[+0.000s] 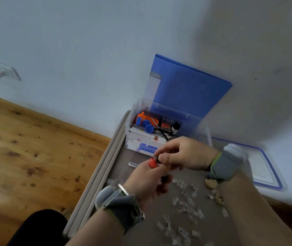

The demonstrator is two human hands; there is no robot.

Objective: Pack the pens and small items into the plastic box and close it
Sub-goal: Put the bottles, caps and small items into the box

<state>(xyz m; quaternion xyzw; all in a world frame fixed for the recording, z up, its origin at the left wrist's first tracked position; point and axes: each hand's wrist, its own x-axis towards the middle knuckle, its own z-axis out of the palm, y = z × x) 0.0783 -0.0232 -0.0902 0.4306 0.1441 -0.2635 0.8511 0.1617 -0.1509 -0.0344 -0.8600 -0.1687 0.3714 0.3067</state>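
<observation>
A small orange-tipped item (152, 162) is held between both hands above the grey-brown table (152, 213), just in front of the open clear plastic box (195, 121). The left hand (147, 180) grips its body with curled fingers. The right hand (182, 155) pinches its dark end. White pens (147, 137) lie inside the box. The box's blue-rimmed lid (260, 166) lies to the right, and small clear plastic pieces (187, 205) are scattered on the table.

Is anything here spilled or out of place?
Yes. Many small clear plastic pieces lie scattered loose over the table, outside the open plastic box. The box's lid lies apart, to its right.
</observation>
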